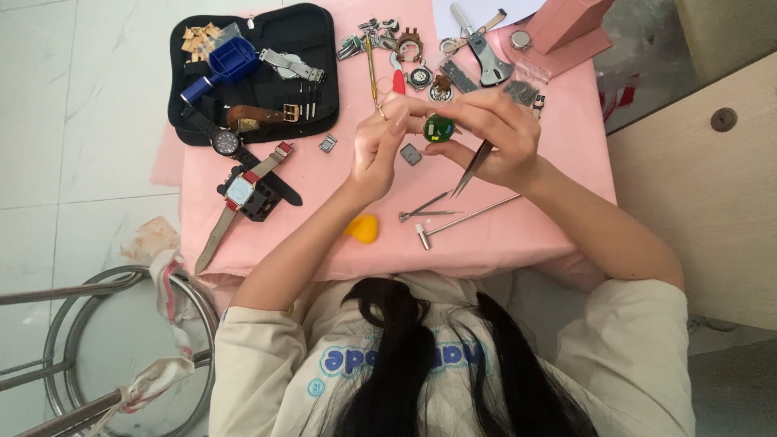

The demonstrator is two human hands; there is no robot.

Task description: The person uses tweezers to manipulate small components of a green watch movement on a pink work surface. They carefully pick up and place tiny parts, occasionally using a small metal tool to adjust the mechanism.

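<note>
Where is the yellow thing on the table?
In the head view, the yellow thing lies on the pink cloth near its front edge, just beside the person's left forearm.

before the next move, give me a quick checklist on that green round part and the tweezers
1. Green round part pinched between fingertips of left hand and right hand: ok.
2. Tweezers tucked in right hand, tips pointing away from the part: ok.
3. Part held over the pink cloth: ok.
4. Small grey square piece lies apart, below the hands: ok.
5. Part's surface condition: cannot tell, too small.
</note>
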